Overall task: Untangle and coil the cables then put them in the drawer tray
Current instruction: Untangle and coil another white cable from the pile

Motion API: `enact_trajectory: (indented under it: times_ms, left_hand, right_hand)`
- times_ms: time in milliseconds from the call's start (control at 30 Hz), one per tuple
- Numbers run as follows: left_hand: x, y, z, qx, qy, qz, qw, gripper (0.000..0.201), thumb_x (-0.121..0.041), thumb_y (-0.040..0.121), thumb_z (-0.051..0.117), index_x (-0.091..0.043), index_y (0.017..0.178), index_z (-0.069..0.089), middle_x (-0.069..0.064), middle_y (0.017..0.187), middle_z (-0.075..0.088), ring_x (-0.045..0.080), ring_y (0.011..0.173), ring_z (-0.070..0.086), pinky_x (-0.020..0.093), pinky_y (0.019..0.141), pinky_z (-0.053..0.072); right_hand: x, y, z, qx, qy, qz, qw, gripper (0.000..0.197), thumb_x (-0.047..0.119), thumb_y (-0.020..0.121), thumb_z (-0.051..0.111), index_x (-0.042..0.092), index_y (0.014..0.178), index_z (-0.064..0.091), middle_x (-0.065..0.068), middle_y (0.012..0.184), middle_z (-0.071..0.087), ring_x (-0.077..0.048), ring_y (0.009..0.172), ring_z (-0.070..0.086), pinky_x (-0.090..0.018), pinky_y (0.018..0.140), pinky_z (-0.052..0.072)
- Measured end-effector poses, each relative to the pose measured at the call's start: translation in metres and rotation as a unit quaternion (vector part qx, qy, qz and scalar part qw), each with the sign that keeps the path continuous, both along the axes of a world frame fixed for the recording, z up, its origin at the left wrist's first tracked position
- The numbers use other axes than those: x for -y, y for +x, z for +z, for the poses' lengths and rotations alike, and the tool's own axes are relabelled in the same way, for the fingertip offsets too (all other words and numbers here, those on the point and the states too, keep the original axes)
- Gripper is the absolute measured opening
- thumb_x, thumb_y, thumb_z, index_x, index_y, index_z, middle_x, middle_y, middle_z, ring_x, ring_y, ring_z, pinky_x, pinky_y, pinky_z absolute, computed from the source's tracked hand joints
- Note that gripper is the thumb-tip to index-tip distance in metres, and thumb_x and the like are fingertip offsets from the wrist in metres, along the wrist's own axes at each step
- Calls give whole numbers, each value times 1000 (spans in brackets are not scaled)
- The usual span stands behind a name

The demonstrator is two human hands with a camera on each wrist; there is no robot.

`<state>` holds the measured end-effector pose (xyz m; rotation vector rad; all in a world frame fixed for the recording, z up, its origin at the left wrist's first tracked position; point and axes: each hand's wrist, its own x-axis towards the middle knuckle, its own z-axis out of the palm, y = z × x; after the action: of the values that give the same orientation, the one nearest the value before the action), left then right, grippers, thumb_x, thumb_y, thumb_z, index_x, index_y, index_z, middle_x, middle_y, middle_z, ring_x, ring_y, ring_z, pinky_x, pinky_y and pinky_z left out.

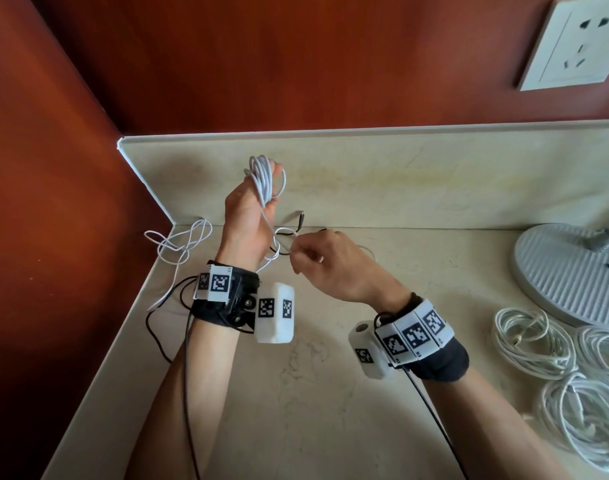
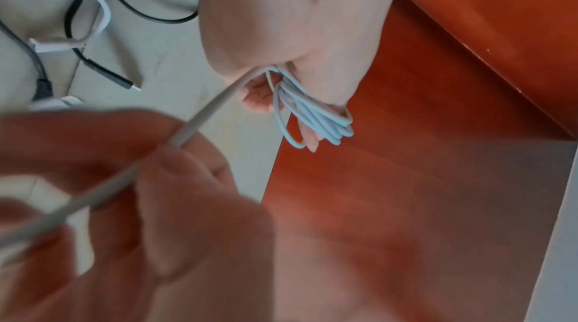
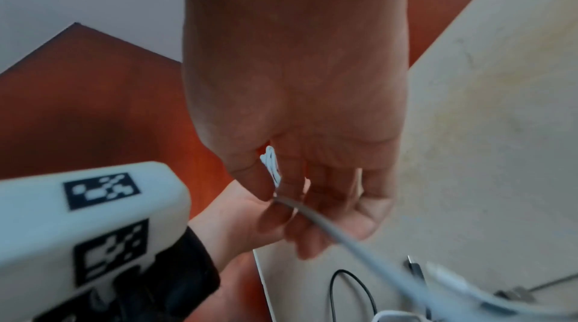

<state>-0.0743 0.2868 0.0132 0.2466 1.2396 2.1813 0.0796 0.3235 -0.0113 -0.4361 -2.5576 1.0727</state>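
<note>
A home corner: marble counter (image 1: pixel 365 393), red wood panelling (image 1: pixel 261 57), wall socket (image 1: pixel 570 43).

White cable (image 1: pixel 263 178) half-coiled, black cable (image 1: pixel 298 221) loose.

Smooth white rubbery-plastic cable (image 1: pixel 263 178) looked slightly glossy. Cream marble-look stone countertop (image 1: pixel 331 393) was polished, faintly veined. Red-brown wood-grain wall panel (image 1: pixel 261 57) had a satin sheen. Ribbed grey plastic lamp base (image 1: pixel 566 271) looked matt.
</note>
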Motion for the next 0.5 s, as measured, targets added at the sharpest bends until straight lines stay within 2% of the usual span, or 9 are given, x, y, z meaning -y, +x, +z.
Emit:
enact_trajectory:
  times_ms: [67,133,200,233,300,367,433,500]
  left_hand:
    - [0,10,0,-29,2,-44,999,30,-5,103,54,-15,82,73,-7,74,73,3,67,69,17,64,53]
    - [1,21,0,-76,-15,-104,991,32,-6,99,60,-18,75,77,-4,74,71,8,70,68,24,64,53]
    - [1,31,-2,-119,-29,-145,982,26,-8,96,65,-17,75,80,1,78,72,15,75,66,31,67,53]
    - [0,35,-3,-137,-33,-159,977,25,-7,95,66,-16,77,80,3,81,72,19,80,65,37,73,54]
    - [-2,40,-5,-167,-41,-170,970,24,-3,95,66,-13,79,81,6,89,74,23,93,67,48,93,54]
    - [-4,41,-7,-193,-68,-160,966,23,0,95,64,-9,82,81,4,90,75,19,97,68,47,105,49]
    - [-5,40,-8,-226,-92,-138,960,17,0,96,62,5,89,76,3,90,74,17,95,67,44,103,51]
    - [-3,38,-8,-266,-108,-113,951,17,-4,95,62,6,91,75,5,92,70,16,92,65,37,91,51]
  right_hand:
    - [-3,-1,-2,-33,-47,-36,998,13,21,99,57,13,101,67,3,93,70,-14,85,67,-41,80,56]
    - [-6,-1,1,-121,-109,-95,982,18,23,104,58,12,119,61,8,103,70,-6,89,69,-31,79,58]
    - [-10,1,8,-185,-150,-147,960,18,27,107,55,12,116,61,12,99,70,-6,85,70,-29,73,59]
    - [-12,2,10,-197,-157,-165,954,18,29,108,53,15,110,63,13,94,71,-6,81,70,-31,71,59]
    - [-17,6,12,-206,-160,-186,947,20,30,108,54,20,96,66,17,80,70,-5,72,67,-33,67,57]
    - [-19,8,12,-227,-160,-196,940,23,27,108,55,21,89,68,19,75,68,-5,70,64,-35,67,56]
    - [-22,9,10,-238,-174,-198,935,21,21,107,54,16,92,69,12,79,70,-9,74,66,-40,69,58]
    - [-22,7,9,-239,-201,-194,930,18,14,105,53,9,97,68,1,83,72,-12,77,69,-40,67,59]
